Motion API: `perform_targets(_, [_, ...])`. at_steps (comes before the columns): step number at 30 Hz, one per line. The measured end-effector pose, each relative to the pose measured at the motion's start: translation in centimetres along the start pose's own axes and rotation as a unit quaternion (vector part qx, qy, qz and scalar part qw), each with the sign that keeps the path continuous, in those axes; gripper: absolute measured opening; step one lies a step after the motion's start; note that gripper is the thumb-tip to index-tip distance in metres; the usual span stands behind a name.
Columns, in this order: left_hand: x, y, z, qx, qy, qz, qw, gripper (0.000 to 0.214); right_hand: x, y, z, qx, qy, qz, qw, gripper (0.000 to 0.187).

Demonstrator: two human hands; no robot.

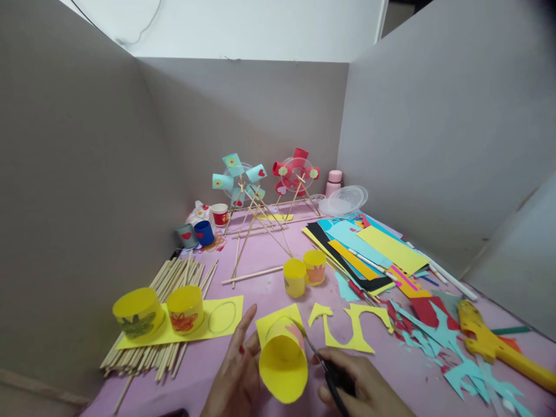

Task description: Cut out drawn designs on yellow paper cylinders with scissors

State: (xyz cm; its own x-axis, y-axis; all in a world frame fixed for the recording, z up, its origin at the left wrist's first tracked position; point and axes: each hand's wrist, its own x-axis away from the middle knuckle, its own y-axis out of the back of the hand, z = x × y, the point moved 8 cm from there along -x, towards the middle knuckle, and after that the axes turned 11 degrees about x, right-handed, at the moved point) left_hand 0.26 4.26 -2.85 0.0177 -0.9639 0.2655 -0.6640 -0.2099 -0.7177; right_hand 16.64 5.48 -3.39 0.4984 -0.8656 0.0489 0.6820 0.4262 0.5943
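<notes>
In the head view, a yellow tube (pixel 283 370) is held just above or at the near part of the desk (pixel 260 292), its open end turned toward the wearer; whether it is rested on the surface cannot be told. It is cradled from its side by the left hand (pixel 234 370), with one finger stretched out and the others curled behind the paper. A yellow sheet (pixel 271 324) is seen at the tube's far end, marked with a faint curved line. The scissors (pixel 334 376) are gripped in the right hand (pixel 358 376), and their tips are brought to the sheet's right edge; how far the blades are parted cannot be made out.

For a clean cut, the tube should be held lightly so that its wall is not crushed, and the sheet is best turned into the blades. The curve should be followed in short snips, with the tube's wall spared. Left-hand fingers should be placed clear of the cutting path. Yellow offcuts (pixel 351 330) are best left aside.
</notes>
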Motion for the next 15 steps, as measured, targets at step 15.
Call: perform_targets(15, [0.0,0.9,-0.8,-0.111,-0.043,-0.061,0.991,0.02,0.4,-2.4,0.7,-0.253,-0.029,0.132,0.958,0.052])
